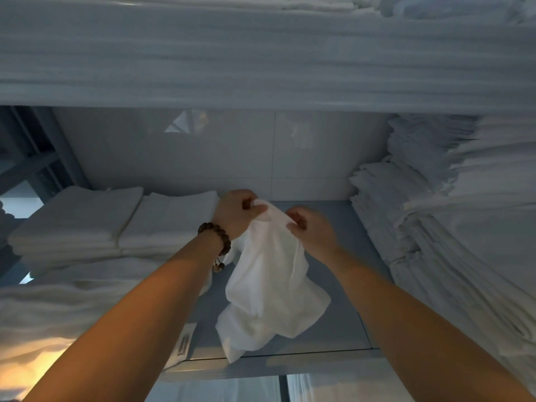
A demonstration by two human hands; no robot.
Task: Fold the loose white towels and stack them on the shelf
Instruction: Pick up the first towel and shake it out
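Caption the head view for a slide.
Left hand and right hand pinch the top edge of a loose white towel over the shelf between folded stacks.

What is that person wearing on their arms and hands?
Both forearms are bare, with no sleeves in view, and neither the left hand nor the right hand has a glove. The left wrist wears a bracelet of round, dark brown beads, with a short tail of beads hanging down. The right wrist wears nothing.
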